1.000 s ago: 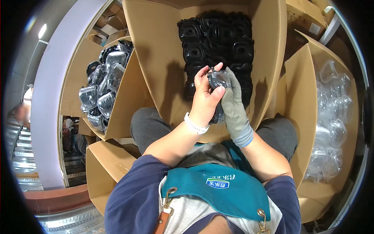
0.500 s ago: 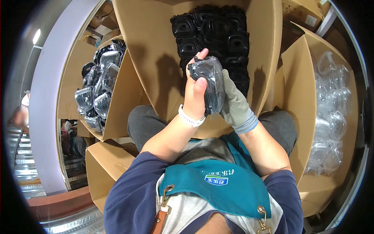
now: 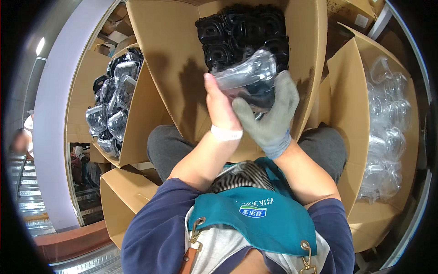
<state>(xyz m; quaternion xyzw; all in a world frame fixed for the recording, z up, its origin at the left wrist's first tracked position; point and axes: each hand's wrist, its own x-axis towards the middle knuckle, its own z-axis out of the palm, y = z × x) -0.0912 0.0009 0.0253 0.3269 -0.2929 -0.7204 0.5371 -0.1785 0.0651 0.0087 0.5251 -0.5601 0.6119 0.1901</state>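
Between my hands is a clear plastic shell (image 3: 251,73) with a dark part at its lower side, slightly blurred and tilted. My bare left hand (image 3: 222,104), with a white band at the wrist, holds its left side. My right hand (image 3: 269,112), in a grey glove, grips it from the right and below, its thumb across the near side. Beyond them, a large open carton (image 3: 169,68) holds several black plastic frames (image 3: 218,31) set in rows. The held shell hides some of these frames.
To the left, a carton (image 3: 139,118) holds several clear shells with black frames (image 3: 119,93). The right-hand carton (image 3: 347,91) contains several clear shells (image 3: 385,137). A lower carton (image 3: 125,192) stands near left. At far left, a person (image 3: 28,132) appears beyond a pale post (image 3: 57,114).
The shell has turned from upright to tilted sideways, its clear side now uppermost. My right hand has come round to its near side, and my left thumb has shifted.
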